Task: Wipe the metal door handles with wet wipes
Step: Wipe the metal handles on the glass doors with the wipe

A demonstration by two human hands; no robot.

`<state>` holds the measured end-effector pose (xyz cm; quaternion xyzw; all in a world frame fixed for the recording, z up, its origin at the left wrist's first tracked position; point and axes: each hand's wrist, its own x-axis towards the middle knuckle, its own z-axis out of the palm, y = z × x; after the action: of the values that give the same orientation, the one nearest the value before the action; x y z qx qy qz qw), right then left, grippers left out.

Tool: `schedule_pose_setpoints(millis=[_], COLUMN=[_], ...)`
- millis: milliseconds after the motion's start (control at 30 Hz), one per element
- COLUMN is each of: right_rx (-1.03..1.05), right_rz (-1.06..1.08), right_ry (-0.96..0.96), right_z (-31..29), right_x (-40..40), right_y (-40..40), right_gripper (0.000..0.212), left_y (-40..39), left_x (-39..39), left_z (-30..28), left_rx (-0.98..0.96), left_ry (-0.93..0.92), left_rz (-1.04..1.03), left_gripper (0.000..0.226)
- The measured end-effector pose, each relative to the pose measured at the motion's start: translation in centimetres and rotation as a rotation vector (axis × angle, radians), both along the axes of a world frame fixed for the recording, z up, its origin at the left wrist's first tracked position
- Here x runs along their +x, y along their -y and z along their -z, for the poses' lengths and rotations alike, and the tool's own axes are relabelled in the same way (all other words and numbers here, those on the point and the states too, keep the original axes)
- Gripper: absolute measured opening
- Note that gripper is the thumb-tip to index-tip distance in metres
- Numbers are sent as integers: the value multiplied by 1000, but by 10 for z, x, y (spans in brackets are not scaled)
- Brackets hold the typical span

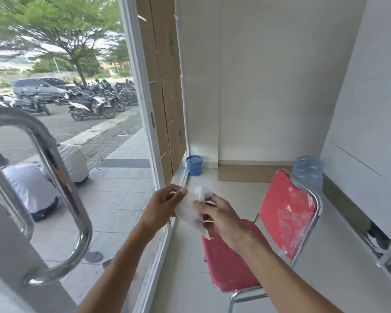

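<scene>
Hands: both raised at frame centre, each pinching the same white wet wipe (191, 207) between them.
Left hand (161, 205): at 9 o'clock of the wipe, thumb and fingertips closed on its upper left edge.
Right hand (219, 219): at 3 o'clock of the wipe, fingers curled round its right side; a loose corner hangs below the palm.
Wet wipe: crumpled, partly unfolded, held in the air, well apart from the handle.
Metal door handle (61, 177): polished tubular loop at 9 o'clock of the hands, nearest the camera, fixed to the glass door; neither hand touches it.
Red chair (287, 213): chrome frame, at 4 o'clock of the hands, clear plastic film on the backrest.
Water jug (308, 171): blue translucent, on the floor behind the chair, at 2 o'clock.
Blue bin (194, 164): mesh, in the far corner at 12 o'clock, just beside the cardboard sheets (165, 86).
Outside, through the glass: two people sitting on the pavement; parked motorbikes (93, 105) beyond.
</scene>
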<state>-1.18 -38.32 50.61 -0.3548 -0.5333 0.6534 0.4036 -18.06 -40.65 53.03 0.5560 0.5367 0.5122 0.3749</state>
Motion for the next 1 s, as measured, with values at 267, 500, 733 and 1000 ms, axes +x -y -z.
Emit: schedule_pose_setpoints(millis=[267, 500, 733, 1000], right_rx=[10, 0, 111, 245], right_rz=[19, 125, 268, 338], right_ry=[-94, -177, -162, -108], right_z=[-19, -26, -43, -77], right_x=[-45, -112, -175, -209], right_y=[24, 61, 107, 134], right_gripper=[13, 19, 3, 22], left_y=[19, 48, 88, 116], left_x=[-44, -102, -164, -199], left_z=[-4, -11, -33, -62], left_rx=[39, 95, 171, 244], left_ry=[-14, -64, -44, -35], left_rz=[-26, 57, 136, 33], left_gripper=[34, 34, 31, 11])
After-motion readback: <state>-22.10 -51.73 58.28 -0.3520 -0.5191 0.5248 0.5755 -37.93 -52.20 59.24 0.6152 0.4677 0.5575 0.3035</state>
